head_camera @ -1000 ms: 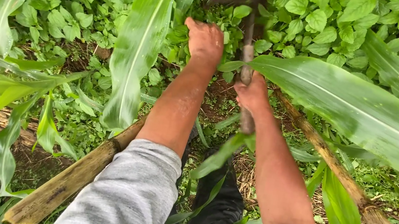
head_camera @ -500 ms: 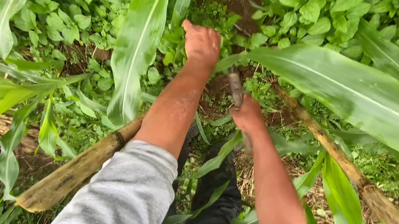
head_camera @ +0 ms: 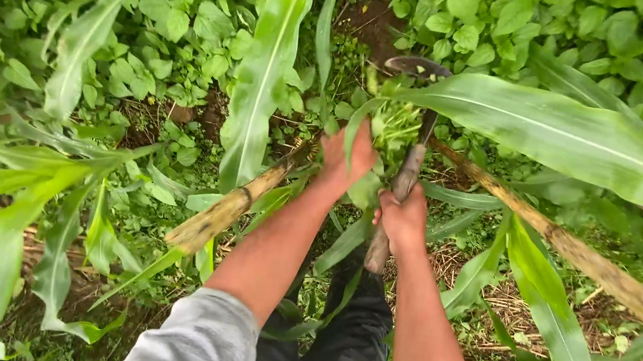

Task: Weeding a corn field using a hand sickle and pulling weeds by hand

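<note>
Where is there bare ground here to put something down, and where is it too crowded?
Bare soil shows beyond the curved blade, ringed by small-leaved weeds. Straw-strewn earth lies right of the right hand, beside the dry stalk. Around the left hand maize leaves crowd.

Brown soil (head_camera: pixel 371 26), leafy weeds (head_camera: pixel 164 21), dry stalks (head_camera: pixel 233 209) lying on it

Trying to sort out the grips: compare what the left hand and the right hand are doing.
The left hand is raised farther forward, closed on a bunch of pulled weeds; the right hand sits lower and nearer, wrapped around the sickle's wooden handle. Both are bare, with grey sleeves pushed up.
</note>
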